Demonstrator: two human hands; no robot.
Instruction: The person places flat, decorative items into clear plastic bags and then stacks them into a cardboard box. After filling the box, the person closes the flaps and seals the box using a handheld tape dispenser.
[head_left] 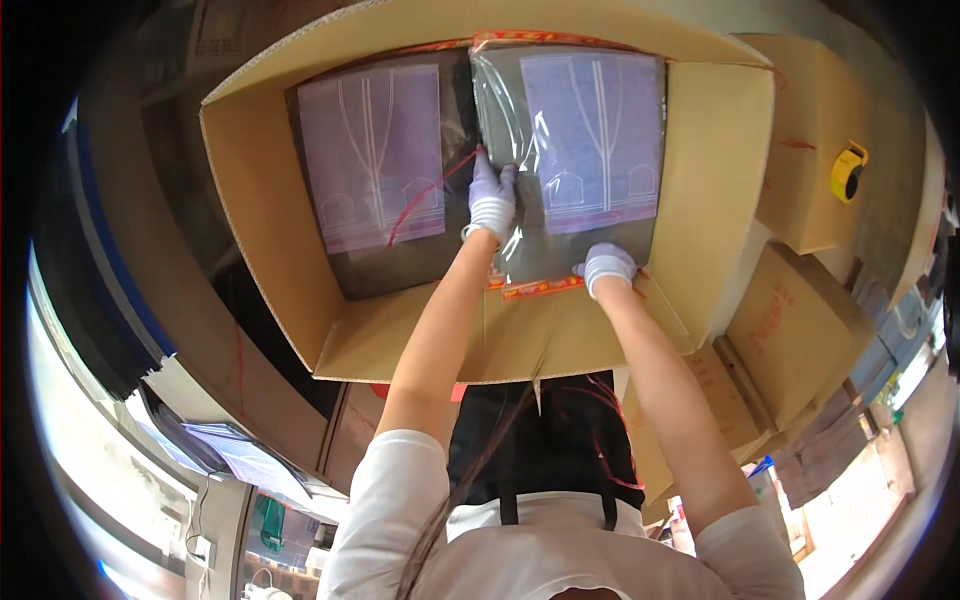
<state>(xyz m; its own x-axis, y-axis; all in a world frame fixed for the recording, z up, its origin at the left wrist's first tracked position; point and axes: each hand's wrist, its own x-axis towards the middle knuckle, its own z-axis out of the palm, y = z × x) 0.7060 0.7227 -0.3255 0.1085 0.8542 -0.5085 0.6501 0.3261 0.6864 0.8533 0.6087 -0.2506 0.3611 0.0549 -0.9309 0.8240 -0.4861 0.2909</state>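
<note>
Two flat packages lie side by side in an open cardboard box (710,200). Each looks like a dark folded item with a purple sheet marked with white line drawings; the right package (595,140) is in shiny clear plastic, the left package (372,155) beside it. My left hand (490,200), in a white and lavender glove, presses on the inner edge of the right package, fingers stretched out and apart. My right hand (608,266), gloved alike, is closed at that package's near edge; what its fingers hold is hidden. A thin red cord (415,205) crosses the left package.
Red patterned strips (545,289) show along the box's near inner side. To the right stand more cardboard boxes (800,310), with a yellow tape roll (849,172) on one. Dark stacked material (85,270) lies at the left, above a purple printed sheet (250,460).
</note>
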